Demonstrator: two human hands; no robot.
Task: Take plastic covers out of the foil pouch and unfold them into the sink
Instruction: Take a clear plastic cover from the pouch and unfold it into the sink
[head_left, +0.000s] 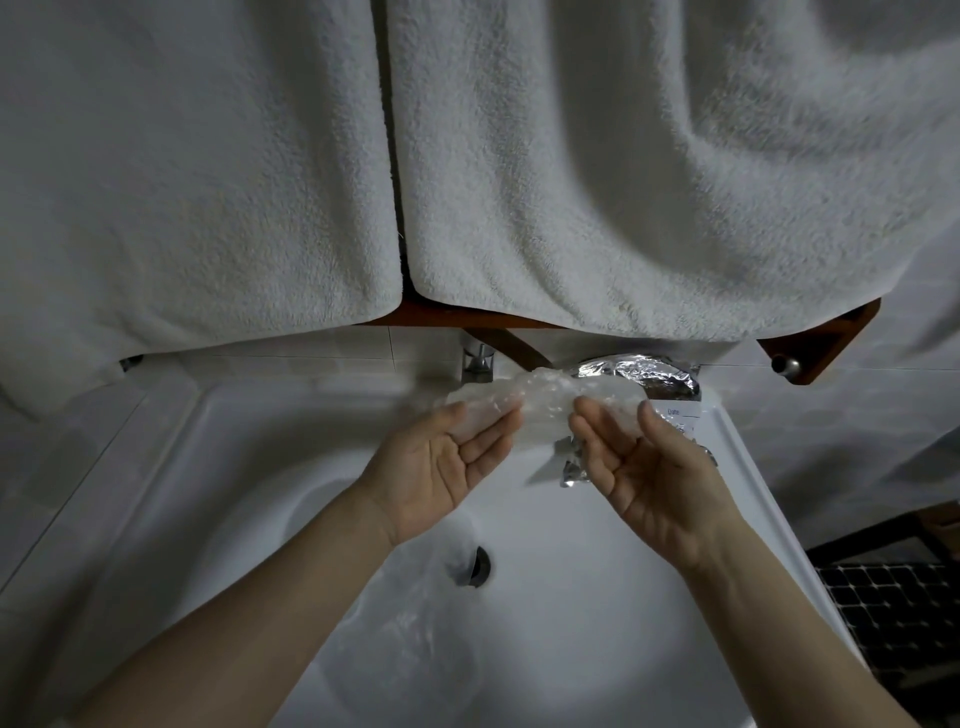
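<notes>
Over the white sink (218, 467) my two hands hold a crumpled clear plastic cover (540, 402) between them, palms up. My left hand (447, 467) pinches its left end between thumb and fingers. My right hand (644, 467) pinches the right part. The silver foil pouch (634, 376) lies at the sink's back right corner, and more foil (571, 470) shows below the cover, beside my right hand. A thin clear plastic cover (415, 639) lies spread in the basin near the drain (475, 566).
Two white towels (623, 182) hang from a brown wooden rack (826, 343) above the sink. A chrome tap (478, 361) stands at the back edge. A dark tiled floor (893, 613) shows at the lower right.
</notes>
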